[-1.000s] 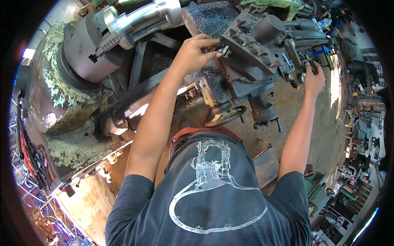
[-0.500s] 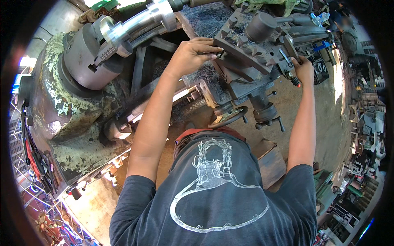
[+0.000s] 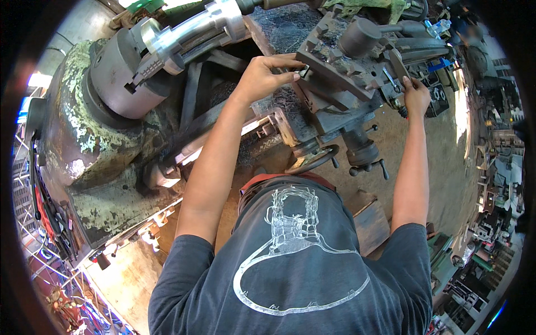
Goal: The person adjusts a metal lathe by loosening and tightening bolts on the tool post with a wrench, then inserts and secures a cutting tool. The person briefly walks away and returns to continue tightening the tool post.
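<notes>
Nearest to me is my own dark grey shirt (image 3: 296, 268) with a white line drawing on the front, and just beyond it a round handwheel (image 3: 312, 159) sticks out from the front of the lathe. To the left sits the big worn headstock (image 3: 84, 145) with flaking green paint, carrying a grey chuck (image 3: 120, 72) that clamps a shiny metal bar (image 3: 195, 28).

My left hand (image 3: 267, 75) reaches out over the bed, fingers curled and pinching a small bright piece (image 3: 304, 71) at the left edge of the dark tool post block (image 3: 349, 67). My right hand (image 3: 416, 95) is further right, closed around a slim wrench handle (image 3: 391, 75) that rises against the right side of that same block. The tool post sits between my two hands, far from my body, with dark metal shavings (image 3: 290, 22) heaped behind it.
</notes>
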Tool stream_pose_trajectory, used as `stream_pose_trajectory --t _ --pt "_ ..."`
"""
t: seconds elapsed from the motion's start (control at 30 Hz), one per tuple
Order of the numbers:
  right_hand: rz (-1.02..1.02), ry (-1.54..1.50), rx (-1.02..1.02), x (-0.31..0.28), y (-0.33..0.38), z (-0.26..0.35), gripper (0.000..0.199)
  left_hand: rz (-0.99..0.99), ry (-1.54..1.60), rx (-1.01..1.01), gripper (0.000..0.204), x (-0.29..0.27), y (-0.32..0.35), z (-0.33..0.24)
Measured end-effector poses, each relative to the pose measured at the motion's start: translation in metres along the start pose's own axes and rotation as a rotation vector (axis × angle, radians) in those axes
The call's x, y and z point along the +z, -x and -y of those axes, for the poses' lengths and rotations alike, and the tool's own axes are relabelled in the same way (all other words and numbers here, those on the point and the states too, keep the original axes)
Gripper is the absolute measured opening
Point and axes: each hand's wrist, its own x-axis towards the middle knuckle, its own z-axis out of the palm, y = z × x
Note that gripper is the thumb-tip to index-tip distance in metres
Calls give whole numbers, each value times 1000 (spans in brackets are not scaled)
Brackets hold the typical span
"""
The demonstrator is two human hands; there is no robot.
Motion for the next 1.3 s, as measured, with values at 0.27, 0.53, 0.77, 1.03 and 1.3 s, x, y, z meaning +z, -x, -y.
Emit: stream_pose_trajectory --t 0.27,0.53,0.77,1.03,1.3 --pt "-108 -636 121 -41 38 10 24 -118 116 143 40 2 7 8" --pt "-103 -777 -130 -126 141 71 27 -549 389 48 27 -11 35 -37" --pt "59 -533 -299 -82 226 141 20 -264 144 441 74 -28 52 -98" --pt "108 -440 -419 -16 230 165 19 -221 -154 181 30 -20 50 -58" --pt "-191 -337 -460 26 211 158 28 -429 -71 198 29 -15 33 -21"
